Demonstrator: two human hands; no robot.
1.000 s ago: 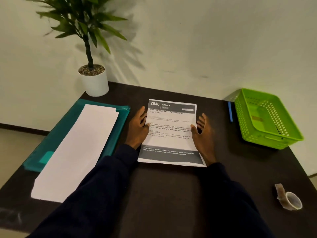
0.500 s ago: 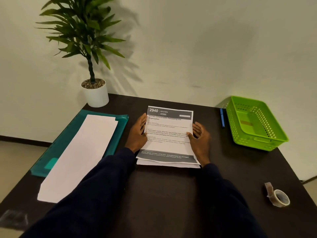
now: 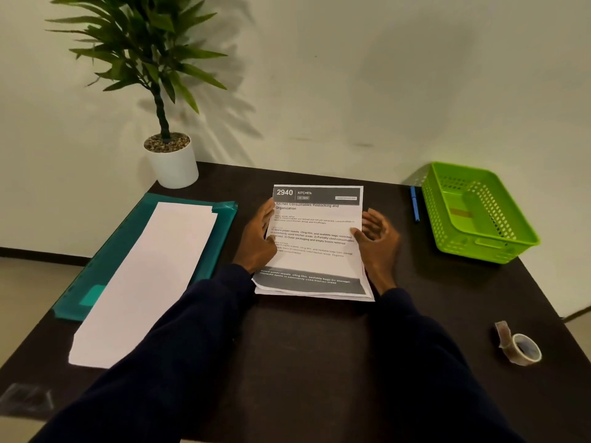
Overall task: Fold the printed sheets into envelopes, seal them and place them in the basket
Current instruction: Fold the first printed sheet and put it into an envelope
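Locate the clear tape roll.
Head view: the clear tape roll lies on the dark table, at its near right corner, nearer the person than the green plastic basket.

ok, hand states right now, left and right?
Left hand: open, fingers and thumb resting on the left edge of the printed sheets.
Right hand: open, fingers loosely curled, thumb touching the sheets' right edge; grips nothing.
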